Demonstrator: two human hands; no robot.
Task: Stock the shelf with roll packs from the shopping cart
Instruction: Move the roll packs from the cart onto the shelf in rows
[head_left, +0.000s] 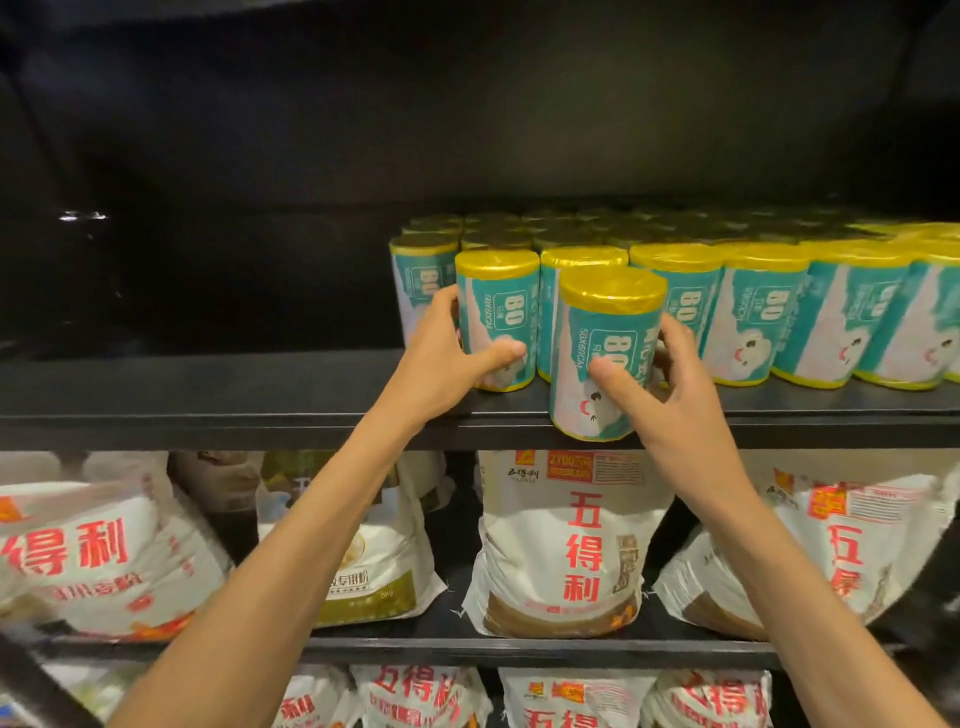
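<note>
Two teal-and-white cylindrical roll packs with gold foil tops stand upright at the front of the black metal shelf (260, 384); left hand (447, 358) grips the left roll pack (497, 317), fingers curled round it; right hand (660, 384) grips the nearer roll pack (605, 353) at the shelf edge; packed rows of identical rolls (753, 312) stand behind and right, too many to count; white flour bags (566, 540) fill two lower shelves

I read "80" on the teal roll packs (497, 322). The flour bags (563, 540) below say "五得利" in red.
</note>
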